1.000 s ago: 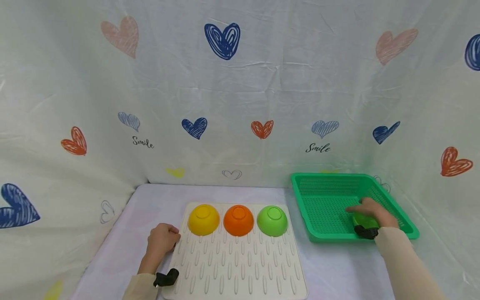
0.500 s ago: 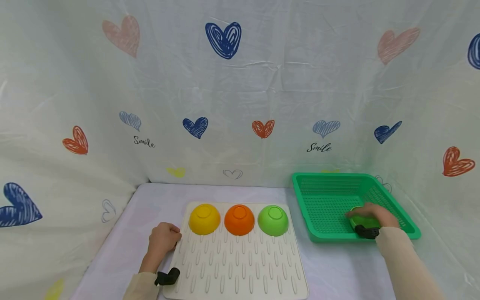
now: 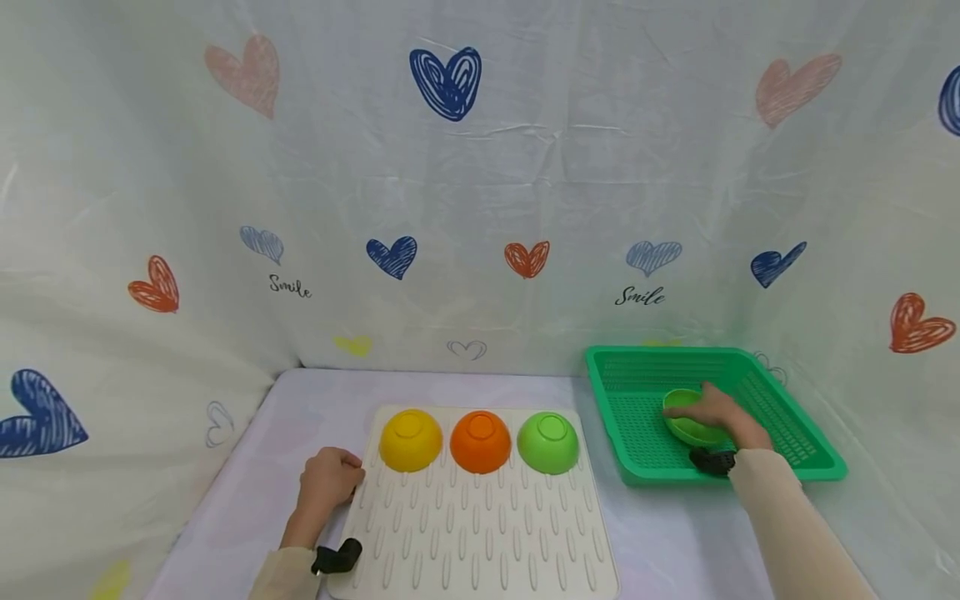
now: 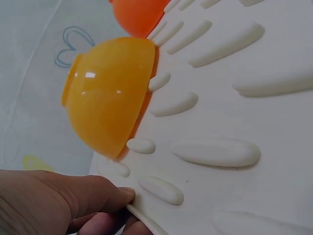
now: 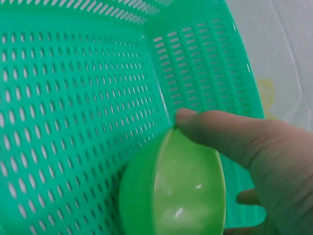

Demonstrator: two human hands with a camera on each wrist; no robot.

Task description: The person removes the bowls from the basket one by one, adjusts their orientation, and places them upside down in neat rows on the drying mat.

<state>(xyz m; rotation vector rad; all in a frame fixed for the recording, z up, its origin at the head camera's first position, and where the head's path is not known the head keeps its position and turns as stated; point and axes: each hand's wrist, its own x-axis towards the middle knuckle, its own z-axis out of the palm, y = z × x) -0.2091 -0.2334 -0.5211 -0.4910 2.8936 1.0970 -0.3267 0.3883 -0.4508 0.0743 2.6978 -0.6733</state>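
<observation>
My left hand (image 3: 328, 482) pinches the left edge of a white ridged drying mat (image 3: 480, 542). In the left wrist view its thumb (image 4: 110, 196) lies on top of the edge, with the other fingers underneath. On the mat's far side, a yellow bowl (image 3: 410, 442), an orange bowl (image 3: 480, 443) and a green bowl (image 3: 547, 444) stand upside down in a row. Inside a green basket (image 3: 626, 475), my right hand (image 3: 723, 414) holds another green bowl (image 5: 188, 181) by its rim. That bowl is tilted, its hollow towards the palm; the right thumb (image 5: 215, 129) is at the rim.
The basket, with slotted walls, stands to the right of the mat on a pale tablecloth (image 3: 675, 533). Behind the table and along both sides hangs a white curtain (image 3: 570, 167) printed with hearts.
My right hand has moved left inside the basket and the green bowl has come along with it, tilting. The left hand, the mat and the row of bowls stay put.
</observation>
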